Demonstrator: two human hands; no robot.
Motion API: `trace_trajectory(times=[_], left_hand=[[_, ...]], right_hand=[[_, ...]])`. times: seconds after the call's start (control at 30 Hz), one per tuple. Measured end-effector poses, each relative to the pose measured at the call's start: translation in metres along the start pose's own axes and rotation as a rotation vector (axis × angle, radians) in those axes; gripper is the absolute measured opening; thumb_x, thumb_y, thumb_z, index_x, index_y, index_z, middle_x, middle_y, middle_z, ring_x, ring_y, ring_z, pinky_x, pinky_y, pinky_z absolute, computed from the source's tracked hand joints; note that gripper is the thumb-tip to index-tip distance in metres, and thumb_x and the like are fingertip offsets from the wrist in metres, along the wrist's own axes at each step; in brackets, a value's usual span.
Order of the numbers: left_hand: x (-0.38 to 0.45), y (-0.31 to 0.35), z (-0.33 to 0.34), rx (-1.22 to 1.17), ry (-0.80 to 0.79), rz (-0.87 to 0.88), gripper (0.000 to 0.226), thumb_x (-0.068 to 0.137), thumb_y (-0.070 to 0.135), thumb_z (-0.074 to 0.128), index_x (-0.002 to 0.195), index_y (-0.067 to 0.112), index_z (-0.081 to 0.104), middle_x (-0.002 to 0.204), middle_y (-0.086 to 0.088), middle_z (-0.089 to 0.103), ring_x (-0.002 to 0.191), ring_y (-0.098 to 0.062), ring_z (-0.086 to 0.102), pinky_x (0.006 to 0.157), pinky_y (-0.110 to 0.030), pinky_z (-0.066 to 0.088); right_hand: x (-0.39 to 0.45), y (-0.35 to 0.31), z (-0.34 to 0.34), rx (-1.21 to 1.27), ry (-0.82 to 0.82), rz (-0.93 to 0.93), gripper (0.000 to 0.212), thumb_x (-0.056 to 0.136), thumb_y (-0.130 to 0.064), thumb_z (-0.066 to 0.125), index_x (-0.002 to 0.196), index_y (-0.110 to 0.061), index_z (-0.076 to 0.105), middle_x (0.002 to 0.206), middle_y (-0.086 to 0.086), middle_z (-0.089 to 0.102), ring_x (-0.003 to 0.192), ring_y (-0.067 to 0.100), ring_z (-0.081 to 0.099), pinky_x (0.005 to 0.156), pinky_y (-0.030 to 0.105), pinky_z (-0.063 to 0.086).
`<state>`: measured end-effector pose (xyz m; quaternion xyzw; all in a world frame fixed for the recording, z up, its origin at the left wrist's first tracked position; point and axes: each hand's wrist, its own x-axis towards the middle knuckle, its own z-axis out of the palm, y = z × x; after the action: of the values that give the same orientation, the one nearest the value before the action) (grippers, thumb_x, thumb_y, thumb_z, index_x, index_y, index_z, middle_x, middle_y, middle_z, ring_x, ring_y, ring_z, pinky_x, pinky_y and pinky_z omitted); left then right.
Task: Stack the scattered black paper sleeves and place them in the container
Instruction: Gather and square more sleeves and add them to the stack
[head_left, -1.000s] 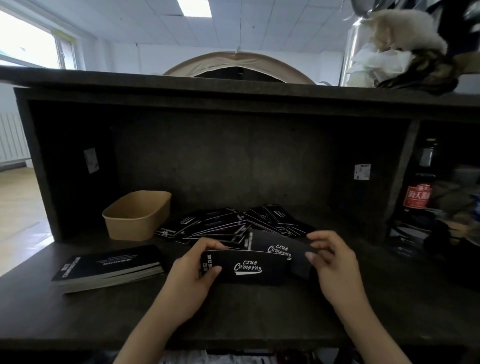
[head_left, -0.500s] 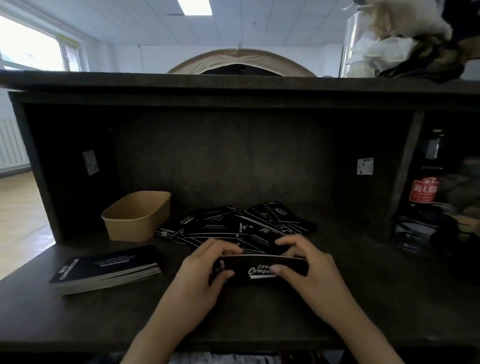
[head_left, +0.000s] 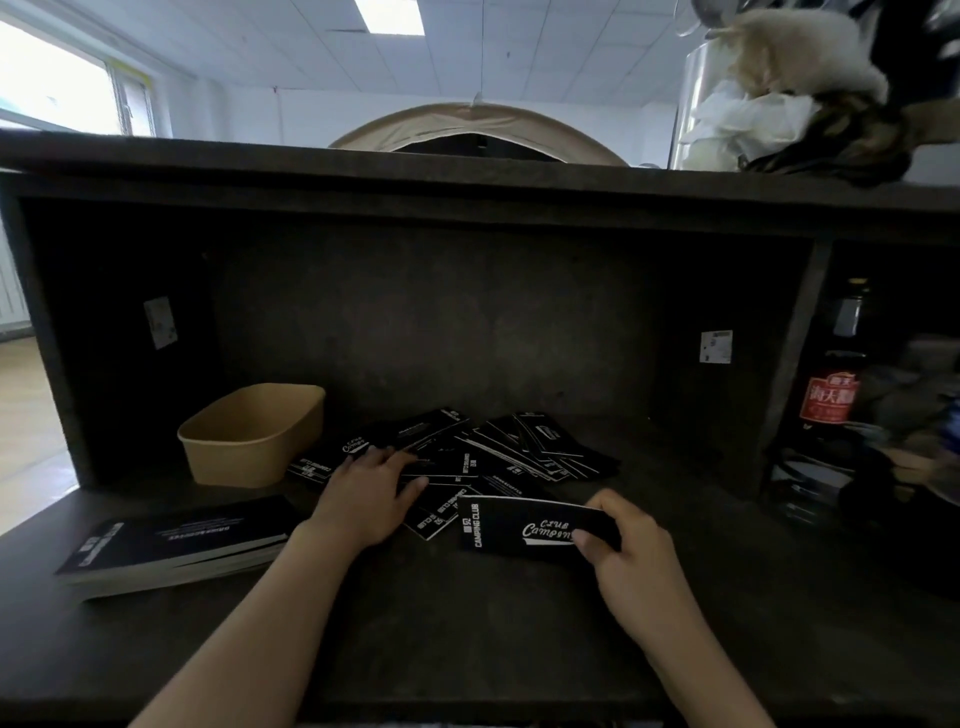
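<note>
While the right hand is pinching a small stack of black sleeves by its right end, thumb on the near face and fingers curled over the top edge, the stack is standing on edge on the shelf, "Camping Club" print facing the camera. Left hand is lying palm down, fingers relaxed and spread, on the near-left part of the scattered sleeves; fingertips are touching loose sleeves, not gripping any that I can see. Pile is sitting just far of the stack, fanned across mid shelf, between both hands and the back wall. Container, a tan paper tub, is sitting left of the pile, just beside its left edge, nothing visible inside. Booklets are lying near-left, apart from the tub. Bottle with red label is standing far right, in the next compartment.
</note>
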<state>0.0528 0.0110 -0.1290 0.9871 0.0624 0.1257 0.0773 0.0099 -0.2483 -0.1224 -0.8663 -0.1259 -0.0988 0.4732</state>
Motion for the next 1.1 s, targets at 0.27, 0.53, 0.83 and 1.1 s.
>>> trace_trajectory(times=[0.27,0.53,0.83,1.1], left_hand=[[-0.007,0.002,0.003,0.095,0.136,0.197,0.039,0.095,0.052,0.036,0.131,0.041,0.046,0.124,0.008,0.055,0.118,-0.015,0.052,0.1,-0.035,0.038],[-0.006,-0.004,0.009,-0.081,0.141,0.125,0.036,0.088,0.057,0.05,0.121,0.043,0.052,0.127,0.007,0.051,0.123,-0.016,0.047,0.104,-0.037,0.03],[-0.01,-0.004,0.004,-0.26,0.246,0.114,0.046,0.08,0.049,0.066,0.122,0.042,0.05,0.113,0.018,0.056,0.114,-0.006,0.053,0.1,-0.032,0.027],[-0.01,-0.01,0.007,-0.239,0.211,0.054,0.052,0.073,0.063,0.064,0.118,0.042,0.05,0.11,0.018,0.057,0.113,-0.005,0.051,0.099,-0.033,0.027]], right_hand=[[0.0,-0.001,0.0,0.019,-0.013,0.035,0.016,0.092,-0.012,0.058,0.08,-0.024,0.057,0.088,-0.004,0.062,0.081,0.003,0.057,0.06,0.018,0.036],[-0.005,-0.003,-0.002,0.023,-0.022,0.045,0.017,0.092,-0.013,0.057,0.081,-0.025,0.057,0.09,-0.006,0.062,0.084,0.002,0.057,0.061,0.019,0.037],[-0.006,-0.006,-0.002,0.025,-0.036,0.059,0.014,0.093,-0.014,0.056,0.083,-0.024,0.057,0.091,-0.007,0.062,0.084,0.003,0.057,0.062,0.019,0.038],[-0.006,-0.005,-0.001,0.011,-0.03,0.056,0.016,0.093,-0.014,0.057,0.081,-0.026,0.056,0.091,-0.007,0.063,0.085,0.003,0.058,0.064,0.02,0.039]])
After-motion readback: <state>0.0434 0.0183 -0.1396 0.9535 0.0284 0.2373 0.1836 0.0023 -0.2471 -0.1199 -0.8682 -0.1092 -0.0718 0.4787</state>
